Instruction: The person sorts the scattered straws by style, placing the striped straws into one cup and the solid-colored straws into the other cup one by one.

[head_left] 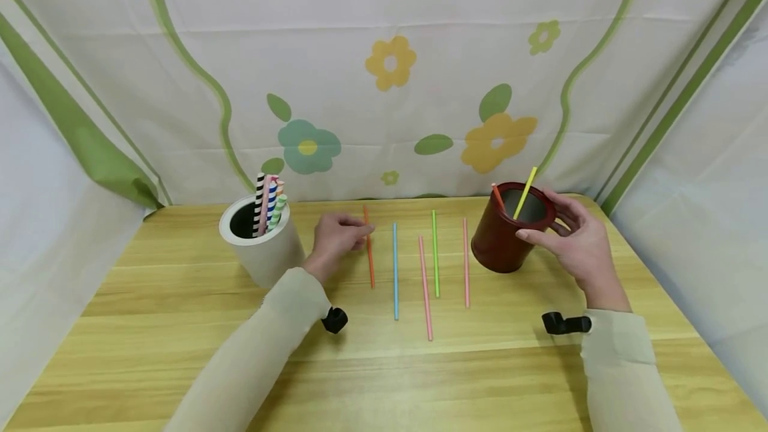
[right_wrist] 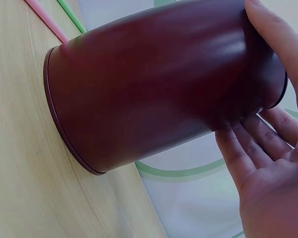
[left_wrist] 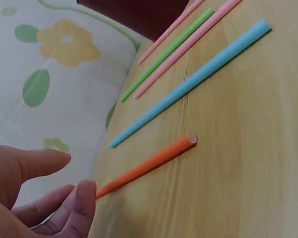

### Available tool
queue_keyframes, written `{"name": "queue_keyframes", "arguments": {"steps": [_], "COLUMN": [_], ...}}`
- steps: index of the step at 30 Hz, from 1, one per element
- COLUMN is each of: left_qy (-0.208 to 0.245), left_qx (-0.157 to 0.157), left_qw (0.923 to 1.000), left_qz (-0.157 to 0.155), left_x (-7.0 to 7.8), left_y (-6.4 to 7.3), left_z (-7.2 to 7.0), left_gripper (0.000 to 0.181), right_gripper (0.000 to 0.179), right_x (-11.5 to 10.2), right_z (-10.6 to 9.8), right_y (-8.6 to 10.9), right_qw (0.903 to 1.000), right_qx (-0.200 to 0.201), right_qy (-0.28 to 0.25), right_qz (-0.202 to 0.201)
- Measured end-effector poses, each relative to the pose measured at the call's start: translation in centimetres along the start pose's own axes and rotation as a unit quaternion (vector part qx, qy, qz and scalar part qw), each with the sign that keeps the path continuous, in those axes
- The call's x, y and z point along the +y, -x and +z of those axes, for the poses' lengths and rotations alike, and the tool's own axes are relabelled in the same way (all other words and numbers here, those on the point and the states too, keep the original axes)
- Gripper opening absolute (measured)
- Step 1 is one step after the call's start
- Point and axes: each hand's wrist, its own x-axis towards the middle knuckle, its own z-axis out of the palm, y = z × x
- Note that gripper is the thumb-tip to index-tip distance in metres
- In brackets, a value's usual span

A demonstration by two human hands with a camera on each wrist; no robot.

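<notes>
My left hand (head_left: 337,240) is at the far end of an orange straw (left_wrist: 149,166) lying on the table. In the left wrist view its thumb stands apart from the fingertips, which are right at the straw. My right hand (head_left: 579,239) holds the dark red cup (right_wrist: 139,89) near the rim, thumb on the near side and fingers round the right side. A yellow straw (head_left: 525,192) and a shorter-looking orange straw (head_left: 497,196) lean inside that cup. Beside the orange straw on the table lie a blue straw (head_left: 395,272), a green straw (head_left: 435,252) and two pink straws (head_left: 425,289).
A white cup (head_left: 270,262) with several striped straws (head_left: 268,202) stands left of my left hand. The wooden table (head_left: 384,385) ends at the back against a flowered curtain (head_left: 336,79). White cloth also hangs at both sides.
</notes>
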Motion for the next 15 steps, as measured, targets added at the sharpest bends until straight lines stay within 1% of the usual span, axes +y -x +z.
{"name": "queue_keyframes", "arguments": {"steps": [5,9,11,15], "left_qy": [0.007,-0.005,-0.023,-0.076], "left_qx": [0.022,0.039,0.048,0.057], "left_qw": [0.9997,0.9992,0.9985,0.9951], "left_qz": [-0.004,-0.008,-0.014,-0.028], "left_x": [-0.9,-1.3,-1.2,-0.8], "left_y": [-1.2,-2.1,-2.6,-3.2], "left_z": [0.8,1.4,1.6,2.0], "left_gripper": [0.018,0.015,0.013,0.014], "right_gripper": [0.086,0.087,0.087,0.085], "right_x": [0.1,0.0,-0.1,-0.1], "right_z": [0.1,0.1,0.0,0.1], "right_y": [0.0,0.0,0.0,0.1], "right_qw": [1.0000,1.0000,1.0000,1.0000], "right_qx": [-0.001,0.002,0.003,0.003], "right_qy": [-0.002,0.004,0.005,-0.006], "right_qz": [0.001,0.004,0.004,0.005]}}
